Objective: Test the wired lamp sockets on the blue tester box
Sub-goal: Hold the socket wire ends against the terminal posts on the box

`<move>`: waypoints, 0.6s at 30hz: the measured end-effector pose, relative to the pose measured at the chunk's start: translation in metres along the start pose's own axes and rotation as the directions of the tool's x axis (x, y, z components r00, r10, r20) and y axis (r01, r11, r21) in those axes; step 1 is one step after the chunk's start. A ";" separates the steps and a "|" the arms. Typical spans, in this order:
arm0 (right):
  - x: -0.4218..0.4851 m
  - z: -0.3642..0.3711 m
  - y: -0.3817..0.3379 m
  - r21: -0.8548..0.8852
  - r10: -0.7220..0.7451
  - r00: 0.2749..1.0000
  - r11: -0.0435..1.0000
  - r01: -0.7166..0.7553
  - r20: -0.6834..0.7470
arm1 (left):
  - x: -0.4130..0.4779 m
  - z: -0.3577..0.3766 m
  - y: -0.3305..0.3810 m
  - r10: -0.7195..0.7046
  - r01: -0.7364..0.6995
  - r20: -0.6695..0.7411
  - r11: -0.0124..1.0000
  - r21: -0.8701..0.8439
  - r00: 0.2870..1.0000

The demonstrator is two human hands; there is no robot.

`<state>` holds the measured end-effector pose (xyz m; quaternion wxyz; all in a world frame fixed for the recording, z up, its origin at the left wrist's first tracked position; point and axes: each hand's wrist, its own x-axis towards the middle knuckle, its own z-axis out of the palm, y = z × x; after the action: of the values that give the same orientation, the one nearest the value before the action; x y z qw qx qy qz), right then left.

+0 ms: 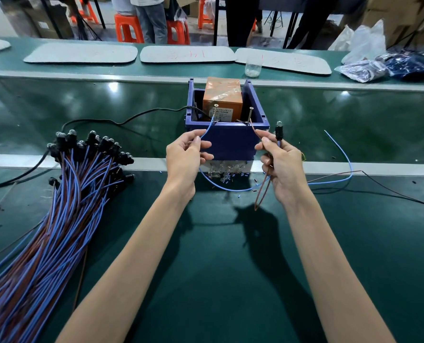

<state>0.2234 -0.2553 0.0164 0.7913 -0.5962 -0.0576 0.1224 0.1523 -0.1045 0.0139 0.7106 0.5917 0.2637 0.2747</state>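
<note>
1. Head view: the blue tester box (227, 141) stands at the near edge of the glossy belt, straddling the grey rail (82, 162); bare green table lies open in front of it.
2. The left hand (185, 157) pinches the blue wire (207, 131) against one upright screw (215, 109). The right hand (281, 167) pinches the brown wire (256, 133) near the other and holds the lamp socket (279, 131).
3. The label on the orange block (222, 95) is unreadable.
4. A bundle of wired sockets (70, 184) crowds the left.

tester box (230, 142): matt blue plastic | conveyor belt (354, 125): glossy green | screws (250, 113): bare metal | bags (364, 70): clear plastic film
</note>
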 end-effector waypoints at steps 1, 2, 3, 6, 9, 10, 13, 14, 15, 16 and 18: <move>0.000 0.000 0.000 0.002 0.001 1.000 1.000 -0.001 0.002 | 0.000 0.000 0.000 -0.001 0.001 0.000 1.000 0.000 1.000; 0.000 0.001 0.000 0.006 0.000 1.000 1.000 0.000 0.005 | 0.000 0.000 0.000 -0.002 0.002 0.000 1.000 -0.001 1.000; 0.000 0.001 0.000 0.008 -0.001 1.000 1.000 0.001 0.009 | 0.000 0.000 0.000 -0.004 0.004 0.000 1.000 -0.002 1.000; 0.000 0.000 0.000 0.004 0.001 1.000 1.000 -0.001 0.022 | 0.000 0.000 0.000 -0.005 0.005 0.002 1.000 -0.007 1.000; -0.001 0.001 0.001 -0.005 0.005 0.999 1.000 -0.005 0.053 | 0.000 0.000 -0.001 -0.009 0.009 0.003 1.000 -0.011 1.000; -0.001 0.001 0.001 -0.008 0.007 0.998 1.000 -0.007 0.062 | 0.000 0.000 -0.001 -0.010 0.010 0.002 1.000 -0.011 1.000; -0.002 0.002 0.002 -0.020 0.011 0.998 1.000 -0.010 0.066 | -0.001 0.000 0.000 -0.013 0.013 -0.002 1.000 -0.015 1.000; -0.002 0.002 0.002 -0.026 0.014 0.998 1.000 -0.013 0.062 | -0.001 0.000 0.001 -0.009 0.009 -0.003 1.000 -0.022 1.000; -0.003 0.003 0.002 -0.029 0.017 0.998 0.999 -0.015 0.057 | -0.001 0.001 0.001 -0.002 0.002 -0.004 1.000 -0.029 1.000; -0.003 0.004 0.002 -0.031 0.019 0.998 0.999 -0.018 0.052 | -0.002 0.001 0.002 0.006 -0.006 -0.004 0.999 -0.039 1.000; -0.005 0.005 0.003 -0.031 0.024 0.999 0.999 -0.023 0.042 | -0.005 0.003 0.002 0.022 -0.022 0.000 0.997 -0.073 1.000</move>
<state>0.2176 -0.2516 0.0153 0.7791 -0.6062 -0.0692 0.1436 0.1507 -0.1092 0.0164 0.7286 0.5685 0.2468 0.2916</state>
